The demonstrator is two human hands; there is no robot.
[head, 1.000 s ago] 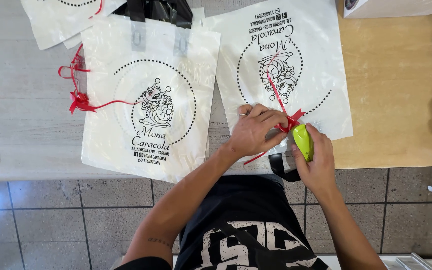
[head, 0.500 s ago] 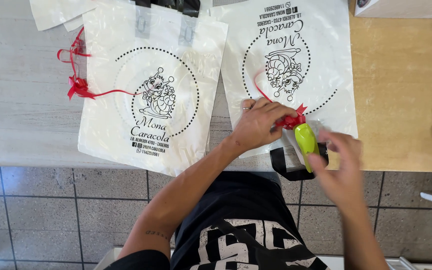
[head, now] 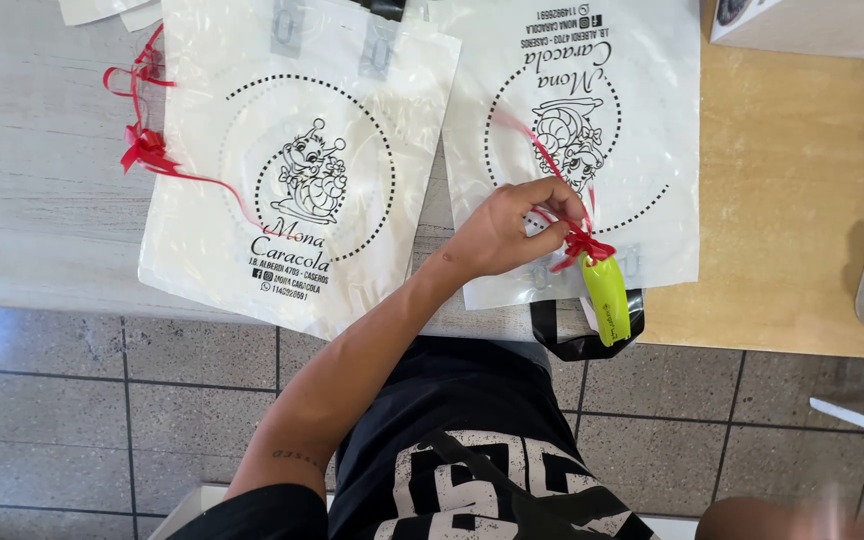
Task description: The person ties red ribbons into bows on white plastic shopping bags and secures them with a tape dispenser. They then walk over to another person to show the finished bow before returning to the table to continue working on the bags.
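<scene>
A big table (head: 42, 200) carries the things. Its left part is pale grey and its right part is yellow wood. Two white plastic bags lie flat on it, each with a round dotted ring and a little cartoon drawing in black. The left bag (head: 292, 160) hangs a bit over the near edge of the table. The right bag (head: 642, 130) lies by the near edge too, where the grey part meets the yellow part. Its black handle (head: 577, 345) hangs off that edge.

The left hand (head: 512, 230) rests on the right bag, close to the near edge. Its fingers pinch a thin red ribbon (head: 577, 240) with a small bow. A bright green tag (head: 607, 300) hangs just below the bow, touching it.

Another red ribbon (head: 147, 145) lies on the grey part, by the left side of the left bag.

The right hand (head: 802, 515) is only a blur at the bottom right of the picture, so I cannot tell if it is closed or not.
</scene>
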